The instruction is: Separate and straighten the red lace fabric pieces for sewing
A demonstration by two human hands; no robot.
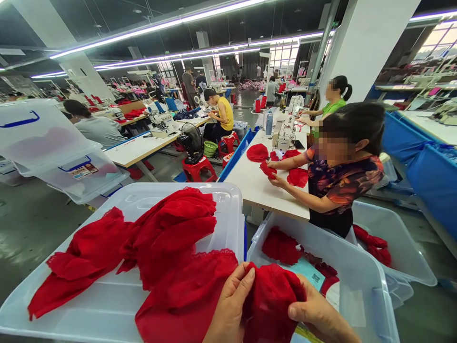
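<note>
A piece of red fabric [269,305] hangs between my two hands, low in the view and over the near edge of an open bin. My left hand [228,305] is closed on its left edge, thumb and fingers pinching it. On its right side my right hand [317,309] grips it with the thumb on top. Several more red pieces [171,228], some with lace trim, lie crumpled on the translucent plastic lid [228,190] to the left. One red piece [189,295] spreads close beside my left hand.
A clear plastic bin [360,252] holding red pieces and a blue-green paper [309,271] stands at the right. Behind it a co-worker [342,162] handles red fabric at a white sewing table [257,186]. Stacked clear boxes [46,138] rise at the left.
</note>
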